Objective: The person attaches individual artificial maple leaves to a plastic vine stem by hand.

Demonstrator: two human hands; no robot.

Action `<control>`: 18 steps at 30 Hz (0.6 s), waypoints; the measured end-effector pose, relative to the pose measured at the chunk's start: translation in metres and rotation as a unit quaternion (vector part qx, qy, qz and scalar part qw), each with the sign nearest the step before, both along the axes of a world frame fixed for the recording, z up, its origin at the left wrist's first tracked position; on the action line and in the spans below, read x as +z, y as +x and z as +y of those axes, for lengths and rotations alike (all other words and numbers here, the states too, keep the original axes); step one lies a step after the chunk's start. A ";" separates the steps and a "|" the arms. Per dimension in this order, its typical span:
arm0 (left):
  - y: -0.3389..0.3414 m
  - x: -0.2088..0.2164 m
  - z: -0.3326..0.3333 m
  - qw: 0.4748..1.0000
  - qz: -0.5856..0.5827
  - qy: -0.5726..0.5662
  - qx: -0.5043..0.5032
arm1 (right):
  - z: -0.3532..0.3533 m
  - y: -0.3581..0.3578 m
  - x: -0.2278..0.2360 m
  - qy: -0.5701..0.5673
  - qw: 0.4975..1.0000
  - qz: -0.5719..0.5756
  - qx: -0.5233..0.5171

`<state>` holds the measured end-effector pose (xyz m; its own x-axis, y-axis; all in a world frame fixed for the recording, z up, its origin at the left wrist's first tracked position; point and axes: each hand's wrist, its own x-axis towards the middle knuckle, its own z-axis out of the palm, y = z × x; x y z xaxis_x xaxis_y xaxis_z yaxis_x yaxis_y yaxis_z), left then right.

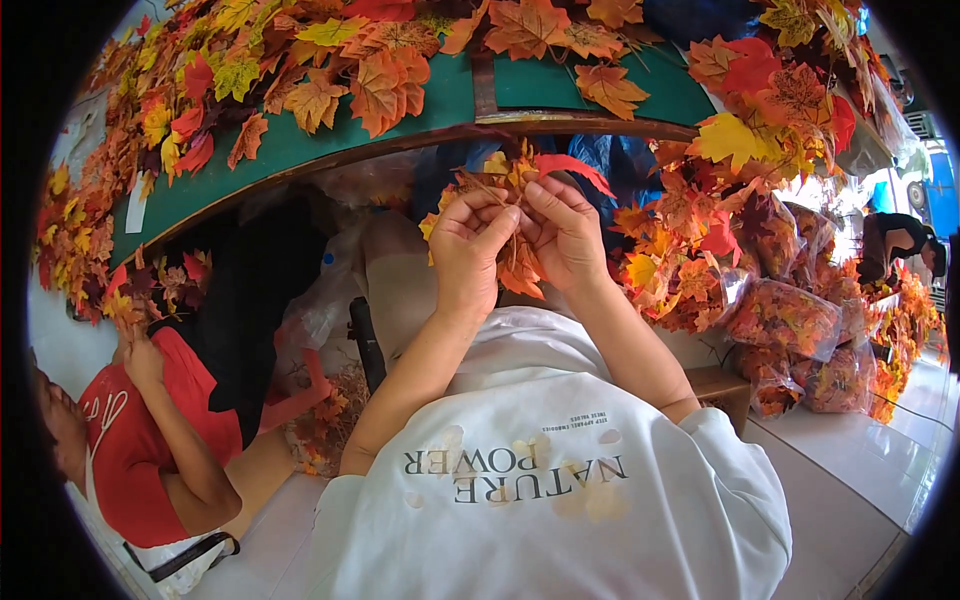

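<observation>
Over my lap, just off the table's near edge, both hands are closed on a bunch of artificial maple leaves (520,272) in orange, yellow and red. My left hand (468,243) pinches it with thumb and fingers near the stems. Close beside it, my right hand (566,228) grips the same bunch, fingertips almost meeting those of the left. A red leaf (577,172) sticks out above the right hand. The fingers hide the exact spot where the stems come together.
A green table (440,100) with a brown edge curves ahead, heaped with loose artificial leaves (385,85). Leaf garlands (690,245) hang at the right, near stacked clear bags of leaves (785,318). To the left sits a person in a red shirt (150,440), handling leaves.
</observation>
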<state>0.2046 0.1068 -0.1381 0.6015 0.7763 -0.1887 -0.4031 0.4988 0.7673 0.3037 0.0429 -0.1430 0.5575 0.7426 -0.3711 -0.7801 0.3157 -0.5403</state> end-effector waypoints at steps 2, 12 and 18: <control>0.001 -0.001 0.000 1.000 0.000 0.001 0.001 | 0.000 -0.001 -0.001 0.003 1.000 0.005 0.001; 0.004 -0.007 0.002 1.000 -0.009 0.004 0.000 | 0.001 -0.002 -0.008 0.007 1.000 0.004 -0.008; 0.006 -0.009 0.003 1.000 0.011 0.015 0.013 | 0.000 -0.006 -0.017 0.008 1.000 -0.003 -0.027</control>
